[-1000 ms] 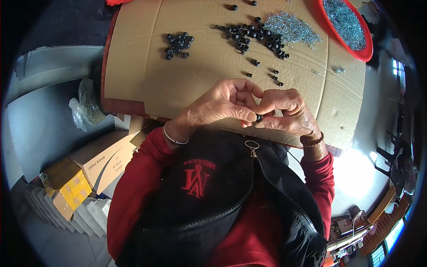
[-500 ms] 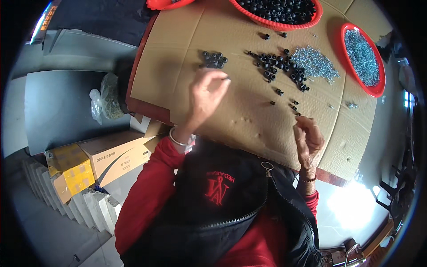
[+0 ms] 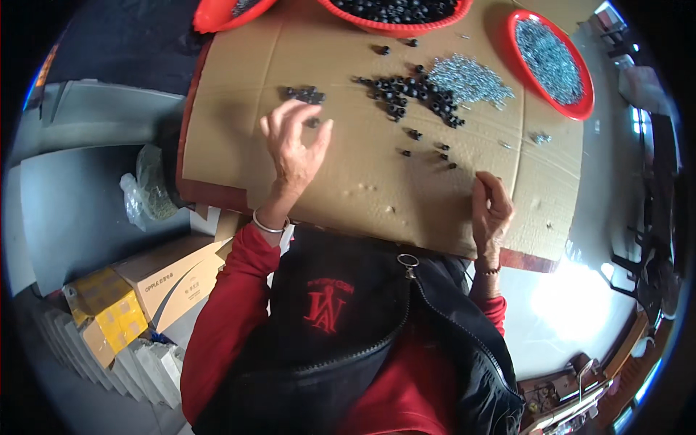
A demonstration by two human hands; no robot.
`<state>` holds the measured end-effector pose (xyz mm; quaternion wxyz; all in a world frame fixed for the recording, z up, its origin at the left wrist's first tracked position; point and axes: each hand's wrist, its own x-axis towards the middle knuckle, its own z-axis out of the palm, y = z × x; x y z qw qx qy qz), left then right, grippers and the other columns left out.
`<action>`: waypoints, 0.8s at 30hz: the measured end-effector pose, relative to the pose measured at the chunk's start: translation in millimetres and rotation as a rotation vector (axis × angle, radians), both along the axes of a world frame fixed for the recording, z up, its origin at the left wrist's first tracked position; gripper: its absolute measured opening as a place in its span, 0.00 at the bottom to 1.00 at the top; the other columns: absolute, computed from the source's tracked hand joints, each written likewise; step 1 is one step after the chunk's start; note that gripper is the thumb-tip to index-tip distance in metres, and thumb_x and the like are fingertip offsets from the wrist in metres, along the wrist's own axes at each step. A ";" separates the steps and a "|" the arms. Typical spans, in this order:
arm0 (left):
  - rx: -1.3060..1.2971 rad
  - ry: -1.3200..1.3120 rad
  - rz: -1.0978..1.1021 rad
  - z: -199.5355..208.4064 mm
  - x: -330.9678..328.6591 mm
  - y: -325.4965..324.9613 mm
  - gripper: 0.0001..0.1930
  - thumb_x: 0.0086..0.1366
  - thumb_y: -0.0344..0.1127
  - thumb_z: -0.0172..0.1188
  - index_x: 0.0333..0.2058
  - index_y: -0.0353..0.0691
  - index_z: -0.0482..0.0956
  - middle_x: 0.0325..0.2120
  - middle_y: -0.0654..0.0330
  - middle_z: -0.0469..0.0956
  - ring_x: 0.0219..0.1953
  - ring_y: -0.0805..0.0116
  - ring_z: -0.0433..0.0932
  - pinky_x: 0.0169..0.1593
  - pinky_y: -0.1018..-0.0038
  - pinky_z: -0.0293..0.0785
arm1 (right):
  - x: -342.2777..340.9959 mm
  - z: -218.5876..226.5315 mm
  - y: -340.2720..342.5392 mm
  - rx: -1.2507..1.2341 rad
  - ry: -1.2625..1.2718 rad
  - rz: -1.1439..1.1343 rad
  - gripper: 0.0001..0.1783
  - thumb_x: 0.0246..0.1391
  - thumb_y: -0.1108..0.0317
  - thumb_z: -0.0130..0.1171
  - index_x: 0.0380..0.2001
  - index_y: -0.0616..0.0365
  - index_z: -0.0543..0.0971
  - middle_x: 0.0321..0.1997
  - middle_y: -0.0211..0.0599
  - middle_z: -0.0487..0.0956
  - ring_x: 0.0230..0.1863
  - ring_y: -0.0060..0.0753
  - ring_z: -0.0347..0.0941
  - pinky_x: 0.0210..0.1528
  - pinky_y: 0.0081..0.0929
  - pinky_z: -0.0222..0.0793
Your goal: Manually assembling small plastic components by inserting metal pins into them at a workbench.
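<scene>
Left hand [image 3: 293, 148] loose, fingers spread, on the brown cardboard sheet [image 3: 362, 181], small cluster of black plastic caps [image 3: 304, 94] just beyond its fingertips. Right hand [image 3: 491, 210] curled at the sheet's near edge; grasp unclear.

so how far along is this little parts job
Done: a small cluster of black parts lies apart by the left hand, whose fingers are spread open over it. In hand: nothing visible; the right hand rests curled on the brown cardboard sheet. Left: the loose black pile, silver screw heap and red trays.
</scene>
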<state>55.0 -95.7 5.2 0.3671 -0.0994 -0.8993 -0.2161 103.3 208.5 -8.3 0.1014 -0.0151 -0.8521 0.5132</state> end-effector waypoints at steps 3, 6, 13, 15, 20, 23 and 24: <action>0.033 -0.176 -0.241 2.4 14.6 36.6 0.17 0.40 0.32 0.67 0.32 0.45 0.74 0.32 0.61 0.71 0.37 0.63 0.69 0.42 0.66 0.61 | -5.2 10.0 -13.6 0.102 0.036 0.031 0.07 0.48 0.78 0.53 0.33 0.62 0.75 0.27 0.31 0.72 0.28 0.19 0.67 0.29 0.15 0.63; 0.069 -0.279 -0.330 -7.3 20.5 65.4 0.17 0.41 0.32 0.67 0.33 0.45 0.74 0.33 0.59 0.70 0.37 0.60 0.68 0.41 0.67 0.64 | -7.7 10.9 -19.9 0.209 0.107 0.016 0.08 0.47 0.78 0.54 0.33 0.61 0.75 0.28 0.35 0.72 0.27 0.25 0.70 0.28 0.18 0.65; 0.128 -0.161 -0.199 -11.7 -10.1 67.1 0.14 0.42 0.28 0.67 0.30 0.43 0.75 0.30 0.60 0.71 0.35 0.61 0.69 0.39 0.69 0.65 | -6.7 4.8 -18.2 0.310 0.172 0.065 0.08 0.46 0.78 0.54 0.33 0.60 0.75 0.32 0.39 0.73 0.29 0.35 0.73 0.29 0.26 0.69; 0.109 -0.165 -0.216 -14.3 -17.4 67.9 0.13 0.42 0.28 0.67 0.29 0.43 0.75 0.28 0.62 0.72 0.33 0.62 0.70 0.38 0.69 0.66 | -6.5 0.8 -19.0 0.308 0.195 0.058 0.08 0.44 0.78 0.55 0.32 0.58 0.75 0.31 0.39 0.72 0.29 0.38 0.72 0.29 0.28 0.68; 0.121 -0.209 -0.277 -25.8 -38.1 83.4 0.13 0.42 0.28 0.67 0.29 0.43 0.76 0.25 0.63 0.71 0.29 0.65 0.70 0.36 0.70 0.66 | -10.1 -1.0 -22.7 0.322 0.233 0.056 0.09 0.42 0.77 0.56 0.31 0.56 0.75 0.30 0.38 0.72 0.30 0.41 0.71 0.30 0.31 0.68; 0.149 -0.279 -0.236 -29.8 -43.8 87.5 0.13 0.42 0.28 0.66 0.29 0.43 0.76 0.23 0.63 0.70 0.29 0.66 0.70 0.35 0.70 0.66 | -10.0 1.4 -21.1 0.307 0.217 0.059 0.09 0.42 0.77 0.56 0.31 0.57 0.75 0.30 0.38 0.72 0.30 0.41 0.71 0.30 0.31 0.69; 0.138 -0.273 -0.257 -30.8 -46.0 87.0 0.12 0.42 0.28 0.66 0.29 0.42 0.75 0.23 0.63 0.69 0.29 0.66 0.70 0.34 0.71 0.67 | -9.5 1.9 -19.1 0.313 0.208 0.060 0.08 0.43 0.77 0.55 0.31 0.58 0.75 0.31 0.39 0.72 0.30 0.41 0.72 0.30 0.30 0.68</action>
